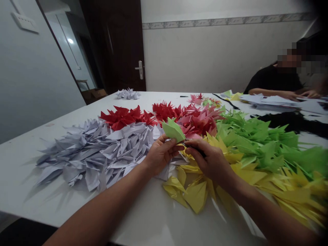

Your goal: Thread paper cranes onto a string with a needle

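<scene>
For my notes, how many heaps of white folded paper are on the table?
2: a large heap beside the left hand and a small heap near the far edge of the table.

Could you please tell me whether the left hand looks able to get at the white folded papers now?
Probably yes: the white folded papers lie beside the left hand with nothing visible between, though its fingers are holding a green folded paper.

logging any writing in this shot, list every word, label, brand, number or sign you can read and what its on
No readable text anywhere.
White wall panel: small marks, too blurred to read.
Patterned wall border: decoration, no legible words.
White paper stack by the other person: nothing legible.
</scene>
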A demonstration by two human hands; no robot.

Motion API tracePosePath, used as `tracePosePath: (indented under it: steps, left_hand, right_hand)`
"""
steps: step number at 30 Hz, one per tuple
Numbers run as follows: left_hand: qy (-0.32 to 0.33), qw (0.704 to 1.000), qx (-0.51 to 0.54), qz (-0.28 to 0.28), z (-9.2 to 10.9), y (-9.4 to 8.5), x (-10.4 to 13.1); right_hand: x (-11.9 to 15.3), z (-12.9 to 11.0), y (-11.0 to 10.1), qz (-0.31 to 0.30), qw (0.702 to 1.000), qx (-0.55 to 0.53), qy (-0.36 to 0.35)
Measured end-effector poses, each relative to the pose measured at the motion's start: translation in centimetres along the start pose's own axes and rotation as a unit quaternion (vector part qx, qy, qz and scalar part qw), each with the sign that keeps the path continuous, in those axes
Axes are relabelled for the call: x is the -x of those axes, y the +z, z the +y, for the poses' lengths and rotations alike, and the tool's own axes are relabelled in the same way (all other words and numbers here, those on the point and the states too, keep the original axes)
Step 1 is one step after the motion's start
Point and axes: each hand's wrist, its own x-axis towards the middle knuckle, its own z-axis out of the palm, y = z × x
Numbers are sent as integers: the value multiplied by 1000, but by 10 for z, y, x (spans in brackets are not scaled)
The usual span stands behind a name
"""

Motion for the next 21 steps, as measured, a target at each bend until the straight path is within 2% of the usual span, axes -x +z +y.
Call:
tracePosePath:
  steps: [4,8,11,16,19,21]
  left_hand:
    - [2,1000,-2,13,2,2,0]
    - [50,997,-22,45,1,1,-1]
    - [81,994,-67,26,-3,0,-1]
    - [84,985,-148,-24,-9,3,3]
    - [111,979,-173,3,-8,5,6]
    - [127,976,-174,30,-6,6,7]
  right_hand:
    - [0,-4,-2,6,1000,-1,-5]
    - [-2,-7,-4,58,998,-5,-10]
    - [-3,-6,-5,87,996,-17,-5]
    - [-5,-10,-6,63,998,-12,7]
    - [-12,-12,-22,94,995,20,-4]
    - [-18,-5,-45,145,987,68,25]
